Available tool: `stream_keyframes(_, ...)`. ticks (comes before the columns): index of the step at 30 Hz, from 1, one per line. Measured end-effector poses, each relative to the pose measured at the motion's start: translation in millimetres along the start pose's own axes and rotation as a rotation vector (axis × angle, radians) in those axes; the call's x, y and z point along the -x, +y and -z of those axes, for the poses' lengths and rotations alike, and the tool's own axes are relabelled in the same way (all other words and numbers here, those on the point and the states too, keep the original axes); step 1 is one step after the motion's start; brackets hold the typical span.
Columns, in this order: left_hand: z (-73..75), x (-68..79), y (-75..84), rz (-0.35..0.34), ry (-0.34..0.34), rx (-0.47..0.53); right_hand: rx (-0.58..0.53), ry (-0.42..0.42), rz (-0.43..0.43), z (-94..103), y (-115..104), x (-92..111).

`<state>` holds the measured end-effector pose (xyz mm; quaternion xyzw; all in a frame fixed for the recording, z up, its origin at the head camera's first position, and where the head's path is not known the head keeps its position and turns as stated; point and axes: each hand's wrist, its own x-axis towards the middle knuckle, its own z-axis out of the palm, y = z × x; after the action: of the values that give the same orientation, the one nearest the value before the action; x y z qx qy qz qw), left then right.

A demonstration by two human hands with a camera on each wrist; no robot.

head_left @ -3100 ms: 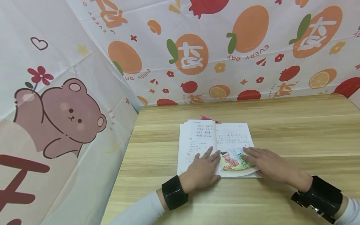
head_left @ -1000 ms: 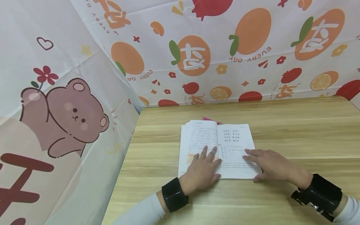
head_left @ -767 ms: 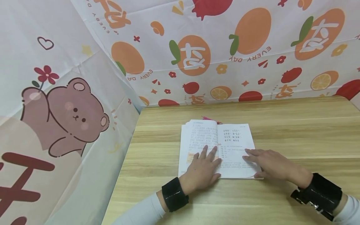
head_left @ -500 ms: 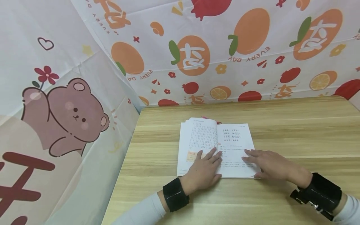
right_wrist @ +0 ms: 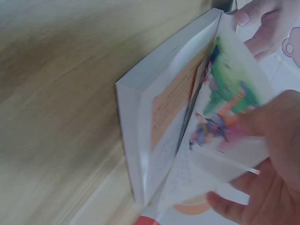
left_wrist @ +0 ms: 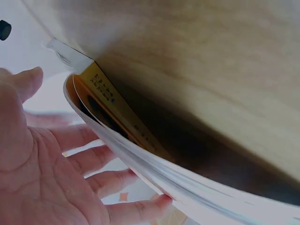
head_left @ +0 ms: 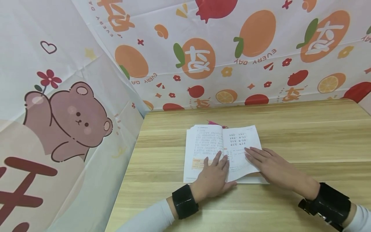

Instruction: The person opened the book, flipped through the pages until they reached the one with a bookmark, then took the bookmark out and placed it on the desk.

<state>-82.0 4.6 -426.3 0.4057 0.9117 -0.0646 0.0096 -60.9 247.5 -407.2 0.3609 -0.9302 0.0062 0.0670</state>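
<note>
An open book (head_left: 207, 140) lies on the table, with printed text on both visible pages. My left hand (head_left: 211, 177) rests with fingers spread over the lower left page and the centre fold. My right hand (head_left: 278, 169) pinches the right-hand page (head_left: 239, 158), thumb beneath and fingers above. That page bends up off the block at its lower outer corner. From the right wrist view, the lifted page's underside (right_wrist: 206, 161) carries a colourful picture, and the thumb lies against it. In the left wrist view the book's yellow spine (left_wrist: 115, 101) shows below my left fingers.
A pink tassel (head_left: 214, 122) sticks out past the book's top edge. The wooden table (head_left: 304, 129) extends to both sides. A fruit-print cloth (head_left: 162, 61) hangs behind it, and a bear-print cloth (head_left: 78, 112) hangs at the left.
Earlier the picture page was turned over to the left, giving text on both sides. Since then my right hand has moved slightly left, lifting the new right-hand page; my left hand has shifted slightly right.
</note>
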Motion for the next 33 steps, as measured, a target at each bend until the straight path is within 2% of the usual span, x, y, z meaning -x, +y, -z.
stream_keyframes(3, 0.4, -1.6, 2.7, 0.013, 0.033, -0.025, 0.034, 0.067, 0.005, 2.3, -3, -4)
stream_keyframes(11, 1.7, -2.5, 5.1, 0.05, 0.162, 0.058, 0.005, 0.166, -0.065, 3.4, -7, -9)
stream_keyframes(13, 1.0, -1.7, 3.5, 0.023, 0.213, -0.003, 0.005, 0.177, -0.069, 1.6, -7, -8)
stream_keyframes(15, 0.6, -1.6, 1.2, -0.002, 0.252, -0.106, 0.009, 0.167, -0.064, -1.0, -6, -6)
stream_keyframes(18, 0.2, -2.0, -3.6, -0.028, 0.284, -0.276, 0.009, 0.108, -0.058, -5.0, -4, 0)
stream_keyframes(20, 0.6, -2.0, -6.1, -0.021, 0.258, -0.324, -0.015, 0.05, -0.055, -7.0, -4, 4)
stream_keyframes(22, 0.7, -0.9, -8.1, -0.009, 0.212, -0.324, -0.058, -0.01, -0.059, -8.4, -3, 7)
stream_keyframes(27, 1.6, 2.4, -10.1, 0.029, 0.072, -0.223, -0.159, -0.112, -0.078, -10.0, -1, 10)
stream_keyframes(30, 1.3, 3.9, -10.8, 0.051, 0.043, -0.164, -0.193, -0.129, -0.088, -10.8, 1, 10)
stream_keyframes(33, 1.1, 4.6, -11.2, 0.07, 0.044, -0.113, -0.208, -0.13, -0.094, -11.3, 3, 9)
